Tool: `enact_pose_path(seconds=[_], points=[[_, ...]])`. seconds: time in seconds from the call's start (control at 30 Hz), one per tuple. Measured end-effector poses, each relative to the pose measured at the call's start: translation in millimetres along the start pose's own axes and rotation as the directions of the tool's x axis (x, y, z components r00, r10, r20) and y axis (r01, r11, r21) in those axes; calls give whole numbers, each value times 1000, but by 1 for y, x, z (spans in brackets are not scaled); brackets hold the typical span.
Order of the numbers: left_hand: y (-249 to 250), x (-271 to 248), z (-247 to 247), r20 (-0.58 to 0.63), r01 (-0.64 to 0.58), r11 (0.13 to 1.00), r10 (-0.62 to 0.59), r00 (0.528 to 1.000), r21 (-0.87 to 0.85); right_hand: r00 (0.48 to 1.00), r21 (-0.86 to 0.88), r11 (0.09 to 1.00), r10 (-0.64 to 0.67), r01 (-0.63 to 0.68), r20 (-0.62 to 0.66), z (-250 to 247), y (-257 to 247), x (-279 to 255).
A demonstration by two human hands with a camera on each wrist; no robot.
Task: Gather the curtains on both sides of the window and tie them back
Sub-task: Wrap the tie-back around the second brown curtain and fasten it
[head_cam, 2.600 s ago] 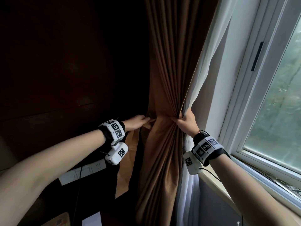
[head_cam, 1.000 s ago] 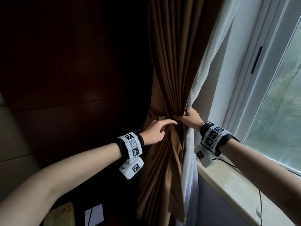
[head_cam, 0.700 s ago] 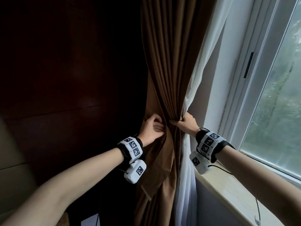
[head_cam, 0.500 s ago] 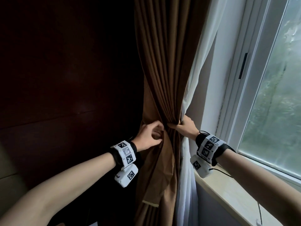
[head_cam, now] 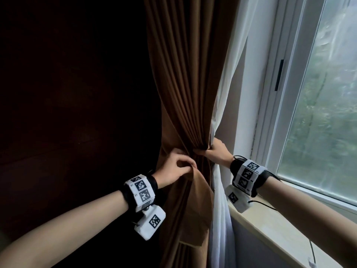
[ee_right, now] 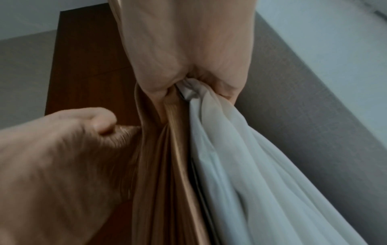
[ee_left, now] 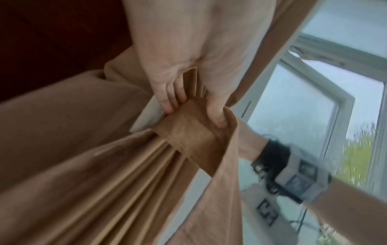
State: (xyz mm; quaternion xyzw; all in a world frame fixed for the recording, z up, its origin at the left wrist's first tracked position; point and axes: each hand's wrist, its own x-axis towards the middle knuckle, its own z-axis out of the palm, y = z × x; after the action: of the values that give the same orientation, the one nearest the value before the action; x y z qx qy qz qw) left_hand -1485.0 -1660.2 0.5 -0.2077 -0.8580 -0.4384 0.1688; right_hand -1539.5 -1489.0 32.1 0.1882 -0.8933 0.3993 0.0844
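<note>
Left of the window (head_cam: pixel 318 113), the brown curtain (head_cam: pixel 183 84) is bunched at its waist; the right hand (head_cam: pixel 214 153) clenches it and the white sheer (head_cam: pixel 220 209) so the pleats hold, while the left hand (head_cam: pixel 175 169) pinches the tie-back band (ee_left: pixel 188 134), likely to wrap it around.

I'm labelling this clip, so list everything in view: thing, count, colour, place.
brown curtain: one, brown, left of the window, bunched at mid-height
tie-back band: one, brown, wrapped across the bunched folds
sheer curtain: one, white, between brown curtain and window
window: one, white frame, on the right
windowsill: one, pale, below the window
wall panel: one, dark, on the left
left hand: one, pinches the band
right hand: one, grips both curtains
wrist cameras: two, white, under the wrists
</note>
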Motion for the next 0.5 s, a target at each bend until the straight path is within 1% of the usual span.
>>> enact_pose_path(seconds=[0.07,0.13,0.17,0.2,0.27,0.33,0.43,0.5], points=[[6,3,4,-35,5,998,-7,999,-58,1000,-10,1000,9,-9,-8,1,-3,-1],[5,4,11,-126,33,999,-35,991,-20,1000,-2,1000,13,-13,-7,1,-7,-3],[2,3,15,-165,62,998,-64,984,-14,1000,7,1000,11,-10,-3,1,-8,-4],[1,1,20,-198,96,994,-103,975,-44,1000,15,1000,11,-11,2,0,-10,-5],[2,1,29,-266,161,978,-190,945,-129,1000,24,1000,8,-8,11,-1,-12,-7],[7,4,37,-323,201,968,-241,915,-152,1000,37,999,9,-10,24,-2,-11,-7],[13,9,43,-373,254,957,-290,882,-143,999,54,998,10,-12,34,-3,-11,-8],[15,10,45,-409,323,943,-325,853,-75,999,51,998,23,-25,35,-4,-12,-8]])
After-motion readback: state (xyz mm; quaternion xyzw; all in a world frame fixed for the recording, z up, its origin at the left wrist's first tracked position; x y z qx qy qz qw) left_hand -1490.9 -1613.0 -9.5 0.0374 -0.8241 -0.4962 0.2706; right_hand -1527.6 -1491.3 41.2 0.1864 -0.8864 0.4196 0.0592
